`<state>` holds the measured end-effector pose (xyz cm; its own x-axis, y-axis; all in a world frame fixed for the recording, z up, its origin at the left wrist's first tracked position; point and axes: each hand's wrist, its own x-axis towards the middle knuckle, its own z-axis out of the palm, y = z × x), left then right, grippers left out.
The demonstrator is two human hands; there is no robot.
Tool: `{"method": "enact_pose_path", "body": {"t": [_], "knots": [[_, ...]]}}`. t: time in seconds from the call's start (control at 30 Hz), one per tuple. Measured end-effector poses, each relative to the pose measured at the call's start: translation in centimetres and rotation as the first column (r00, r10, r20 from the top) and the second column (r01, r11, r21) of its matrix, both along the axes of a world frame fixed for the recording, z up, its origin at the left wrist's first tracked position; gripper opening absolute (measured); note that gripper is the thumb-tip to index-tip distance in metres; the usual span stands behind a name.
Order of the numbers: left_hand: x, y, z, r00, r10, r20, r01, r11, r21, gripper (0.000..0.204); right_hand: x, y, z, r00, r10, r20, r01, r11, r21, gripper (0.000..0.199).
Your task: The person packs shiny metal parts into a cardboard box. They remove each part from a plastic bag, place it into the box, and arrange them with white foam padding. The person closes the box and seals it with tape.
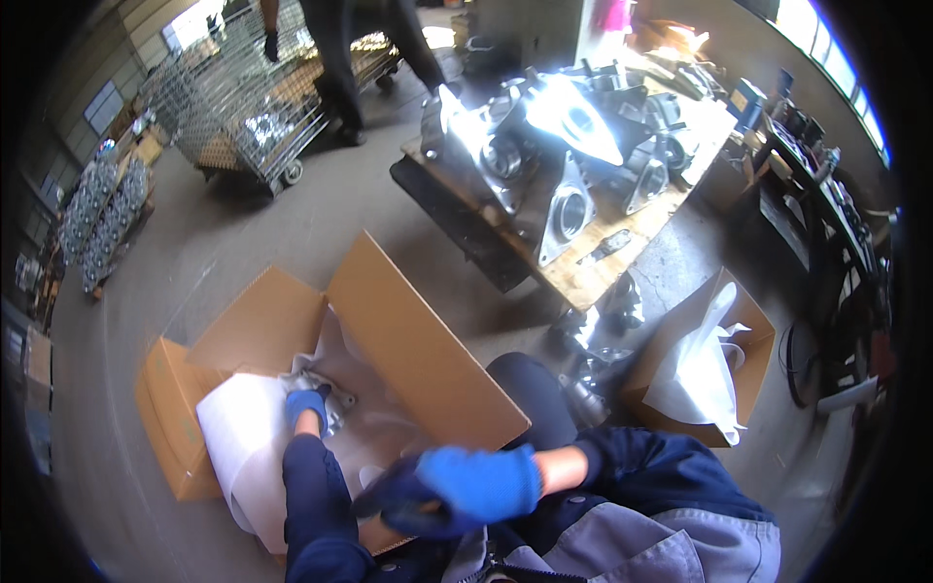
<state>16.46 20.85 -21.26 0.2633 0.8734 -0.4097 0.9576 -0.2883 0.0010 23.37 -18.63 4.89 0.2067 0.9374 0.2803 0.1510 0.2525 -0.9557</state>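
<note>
An open cardboard box sits on the floor in front of me, lined with white wrapping paper. My left hand, in a blue glove, reaches down into the box and rests on a grey metal part among the paper. My right hand, also blue-gloved and blurred, hovers over the box's near edge; its fingers look curled, and I cannot tell whether anything is in them.
A wooden pallet table with several shiny metal castings stands ahead. A second cardboard box with white paper sits to the right. A wire cage cart and a standing person are at the back left.
</note>
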Motion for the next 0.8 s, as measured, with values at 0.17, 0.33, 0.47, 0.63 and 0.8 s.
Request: {"method": "enact_pose_path", "body": {"t": [0.17,0.33,0.47,0.63,0.8], "knots": [[0.4,-1.0,5.2,0.984,-0.158,0.077,0.163,0.984,-0.066,0.067,15.8,-2.3,0.7,0.388,-0.735,0.556,0.608,0.658,0.445,0.045],[2.8,-0.3,9.8,0.923,-0.262,0.281,0.255,0.965,0.060,0.042,31.6,-1.0,-0.5,-0.476,-0.506,0.719,0.823,0.030,0.567,0.071],[3.5,-1.2,15.0,0.816,-0.453,0.359,0.350,0.882,0.316,0.041,35.4,1.4,2.0,-0.289,-0.487,0.824,0.957,-0.122,0.263,0.043],[6.1,-5.9,22.2,0.684,-0.423,0.594,0.313,0.906,0.284,0.057,37.6,-1.9,3.8,-0.186,-0.714,0.675,0.983,-0.138,0.125,0.039],[8.3,-8.6,26.6,0.187,-0.704,0.685,0.281,0.707,0.649,0.074,37.8,-5.8,7.5,0.129,-0.968,0.216,0.972,0.167,0.164,0.087]]}}
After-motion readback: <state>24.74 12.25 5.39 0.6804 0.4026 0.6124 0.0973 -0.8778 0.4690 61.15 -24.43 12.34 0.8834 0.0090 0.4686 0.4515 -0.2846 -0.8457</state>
